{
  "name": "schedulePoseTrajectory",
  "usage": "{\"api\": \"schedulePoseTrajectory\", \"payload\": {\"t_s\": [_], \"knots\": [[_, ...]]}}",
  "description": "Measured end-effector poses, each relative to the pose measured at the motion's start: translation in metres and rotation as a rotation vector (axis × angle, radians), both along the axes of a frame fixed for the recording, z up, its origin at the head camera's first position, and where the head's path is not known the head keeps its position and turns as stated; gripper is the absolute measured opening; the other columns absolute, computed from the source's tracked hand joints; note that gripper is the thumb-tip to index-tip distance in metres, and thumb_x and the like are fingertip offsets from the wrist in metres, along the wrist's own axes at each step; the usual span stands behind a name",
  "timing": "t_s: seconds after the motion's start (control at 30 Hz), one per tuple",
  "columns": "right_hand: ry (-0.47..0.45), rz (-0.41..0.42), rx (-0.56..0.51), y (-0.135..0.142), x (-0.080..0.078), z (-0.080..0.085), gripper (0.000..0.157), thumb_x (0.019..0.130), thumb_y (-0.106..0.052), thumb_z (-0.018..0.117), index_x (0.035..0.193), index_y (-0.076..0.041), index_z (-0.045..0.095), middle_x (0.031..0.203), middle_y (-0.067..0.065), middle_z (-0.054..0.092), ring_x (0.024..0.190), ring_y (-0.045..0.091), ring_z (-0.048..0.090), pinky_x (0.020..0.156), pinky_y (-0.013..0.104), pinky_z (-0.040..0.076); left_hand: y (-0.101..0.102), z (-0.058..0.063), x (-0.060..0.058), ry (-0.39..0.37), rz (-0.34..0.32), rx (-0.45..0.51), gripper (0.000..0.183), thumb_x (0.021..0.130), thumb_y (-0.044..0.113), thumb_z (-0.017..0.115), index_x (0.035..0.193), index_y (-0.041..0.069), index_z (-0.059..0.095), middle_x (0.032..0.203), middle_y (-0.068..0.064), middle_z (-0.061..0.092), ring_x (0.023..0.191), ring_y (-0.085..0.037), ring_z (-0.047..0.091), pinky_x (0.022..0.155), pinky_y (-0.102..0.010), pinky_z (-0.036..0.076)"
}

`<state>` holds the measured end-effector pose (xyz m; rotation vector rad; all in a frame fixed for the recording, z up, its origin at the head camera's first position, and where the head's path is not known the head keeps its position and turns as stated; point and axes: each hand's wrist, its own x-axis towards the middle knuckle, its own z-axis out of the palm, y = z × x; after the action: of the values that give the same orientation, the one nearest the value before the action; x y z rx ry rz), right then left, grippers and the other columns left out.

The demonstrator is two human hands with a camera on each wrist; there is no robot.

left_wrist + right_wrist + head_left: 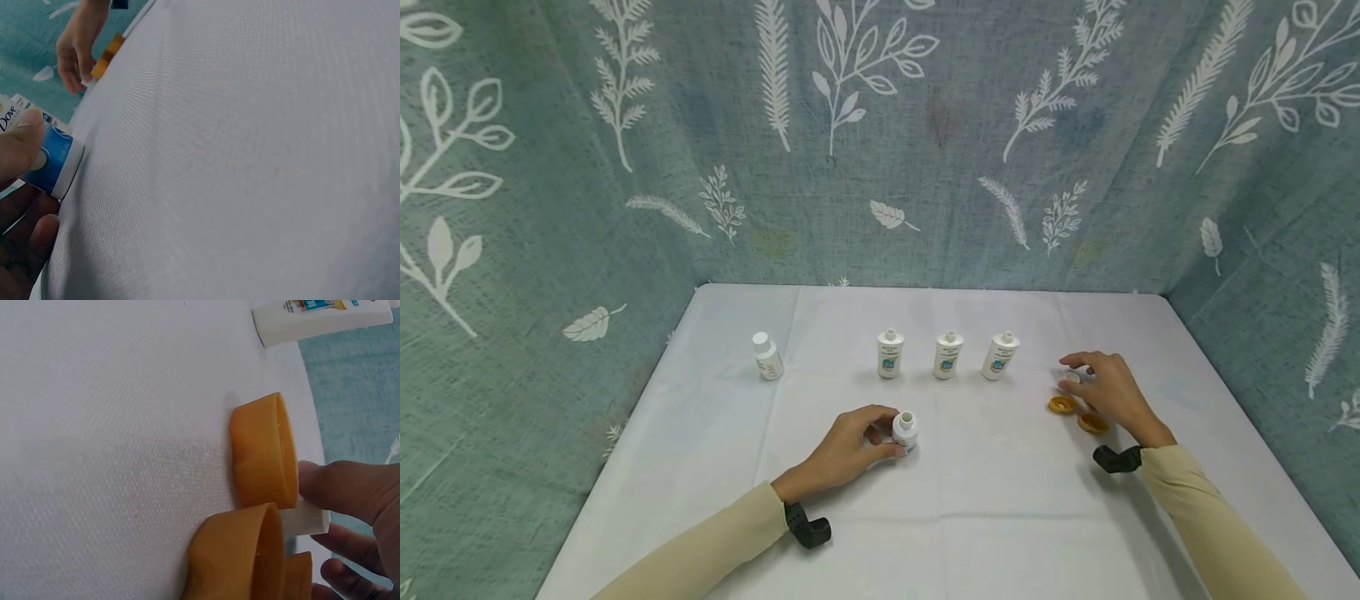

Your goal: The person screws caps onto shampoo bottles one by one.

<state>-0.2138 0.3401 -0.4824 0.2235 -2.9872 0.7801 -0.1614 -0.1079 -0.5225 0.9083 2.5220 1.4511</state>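
My left hand [850, 446] holds a small white bottle [906, 427] upright at the front middle of the table, thumb on one side and fingers on the other. Its neck is uncapped. In the left wrist view this bottle [59, 156] has a blue band and a white base. At the right, my right hand [1112, 387] has thumb and fingertips about a small white cap [1072, 377], seen also as a white cap [306, 519] in the right wrist view. Two orange-yellow rings or caps lie beside it, a nearer one [1093, 423] and a farther one [1062, 405].
Three white bottles with coloured labels, the left [891, 354], middle [947, 356] and right [1000, 356], stand in a row behind the hands. A white-capped bottle [767, 357] stands farther left. Leaf-patterned cloth [925, 208] hangs around the white-covered table [985, 550].
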Motion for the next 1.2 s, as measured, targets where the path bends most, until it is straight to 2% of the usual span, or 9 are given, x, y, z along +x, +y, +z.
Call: {"api": "schedulePoseTrajectory", "payload": {"t_s": [0.2,0.4,0.67,0.93,1.2], "knots": [[-0.034,0.004,0.027,0.003,-0.001,-0.002,0.040,0.090,-0.017,0.082,0.122,0.003,0.071,0.117,0.025,0.069,0.103,0.042,0.059,0.087,0.059,0.048,0.001,0.002,0.001,-0.002,-0.002,0.006,0.047,0.088,0.027,0.084,0.129,0.013,0.066,0.114,0.009,0.070,0.097,-0.010,0.066,0.079,-0.027,0.056],[-0.006,0.023,0.033,0.005,0.001,0.000,0.030,0.089,-0.013,0.081,0.113,0.003,0.075,0.110,0.025,0.070,0.099,0.040,0.060,0.085,0.059,0.048,0.001,0.004,0.000,-0.018,-0.002,-0.013,0.046,0.088,0.027,0.084,0.129,0.014,0.066,0.113,0.010,0.069,0.096,-0.011,0.065,0.080,-0.027,0.056],[0.017,-0.013,0.045,0.003,0.004,0.005,0.029,0.089,-0.016,0.082,0.113,0.000,0.076,0.100,0.019,0.068,0.094,0.037,0.059,0.079,0.054,0.049,0.001,0.004,0.000,-0.023,-0.006,-0.031,0.048,0.089,0.028,0.084,0.130,0.014,0.065,0.114,0.012,0.068,0.097,-0.010,0.065,0.081,-0.027,0.056],[0.058,0.012,0.019,-0.004,0.010,0.019,0.033,0.093,-0.020,0.079,0.118,0.000,0.074,0.107,0.018,0.073,0.094,0.034,0.064,0.076,0.052,0.054,0.000,0.003,-0.001,-0.029,-0.004,-0.028,0.046,0.089,0.029,0.083,0.130,0.016,0.065,0.113,0.015,0.068,0.097,-0.009,0.064,0.082,-0.027,0.055],[0.093,0.044,0.026,-0.022,0.019,0.034,0.030,0.091,-0.023,0.082,0.113,-0.003,0.076,0.099,0.012,0.073,0.089,0.029,0.065,0.071,0.043,0.053,0.000,0.003,-0.001,-0.030,-0.002,-0.039,0.047,0.089,0.030,0.083,0.130,0.016,0.065,0.113,0.015,0.067,0.098,-0.008,0.064,0.082,-0.027,0.055]]}}
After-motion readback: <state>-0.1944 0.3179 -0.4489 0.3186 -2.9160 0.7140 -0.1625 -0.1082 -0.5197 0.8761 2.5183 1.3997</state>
